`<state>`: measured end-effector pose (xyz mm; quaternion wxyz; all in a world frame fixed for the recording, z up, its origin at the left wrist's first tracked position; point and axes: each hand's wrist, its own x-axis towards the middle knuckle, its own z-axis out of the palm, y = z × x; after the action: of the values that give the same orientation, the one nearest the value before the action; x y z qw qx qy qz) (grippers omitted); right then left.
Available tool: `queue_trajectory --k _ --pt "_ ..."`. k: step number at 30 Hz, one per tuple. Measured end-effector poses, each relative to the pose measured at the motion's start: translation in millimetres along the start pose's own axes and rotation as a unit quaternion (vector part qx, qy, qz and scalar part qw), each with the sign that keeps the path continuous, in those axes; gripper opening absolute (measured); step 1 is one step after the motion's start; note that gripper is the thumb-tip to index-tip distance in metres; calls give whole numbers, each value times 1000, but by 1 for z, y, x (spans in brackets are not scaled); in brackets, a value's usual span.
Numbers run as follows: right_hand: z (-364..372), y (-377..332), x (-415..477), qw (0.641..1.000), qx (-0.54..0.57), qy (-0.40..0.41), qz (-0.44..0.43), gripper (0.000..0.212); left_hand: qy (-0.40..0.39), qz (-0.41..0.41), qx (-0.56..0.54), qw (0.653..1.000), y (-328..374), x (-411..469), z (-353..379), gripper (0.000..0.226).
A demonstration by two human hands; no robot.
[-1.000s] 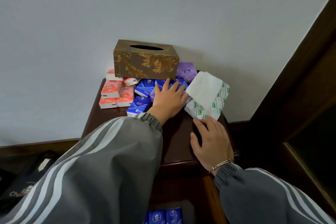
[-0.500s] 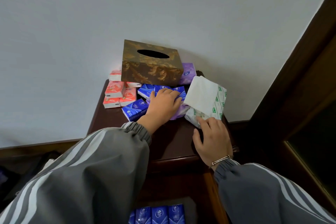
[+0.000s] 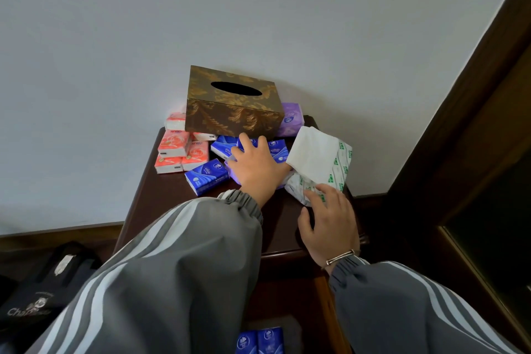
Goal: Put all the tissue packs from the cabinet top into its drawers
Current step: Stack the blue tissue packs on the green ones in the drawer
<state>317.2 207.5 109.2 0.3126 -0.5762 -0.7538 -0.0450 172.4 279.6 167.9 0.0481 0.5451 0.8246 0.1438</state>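
Left hand (image 3: pixel 257 169) fingers no longer spread, now curled round blue packs (image 3: pixel 277 148) on cabinet top (image 3: pixel 281 224). Right hand (image 3: pixel 330 224) fingers loose; tips now rest on green-white pack (image 3: pixel 339 164).

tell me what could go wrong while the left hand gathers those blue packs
The left hand grips several blue packs; some may slip out on lifting.
Its fingers sit close to the tissue box, which could get nudged.
The loose sheet on the white pack may pull out under the right hand.
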Motion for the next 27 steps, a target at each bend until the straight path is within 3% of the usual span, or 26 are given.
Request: queue_trajectory --k 7,23,27 --pt "0 0 0 1000 5 -22 5 35 -50 -15 17 998 8 2 1 77" --pt "-4 -3 -1 1000 20 -16 0 39 20 53 -2 998 -3 0 5 55" --pt "-4 -3 0 1000 27 -10 -2 37 22 105 0 994 -10 1 -1 53"
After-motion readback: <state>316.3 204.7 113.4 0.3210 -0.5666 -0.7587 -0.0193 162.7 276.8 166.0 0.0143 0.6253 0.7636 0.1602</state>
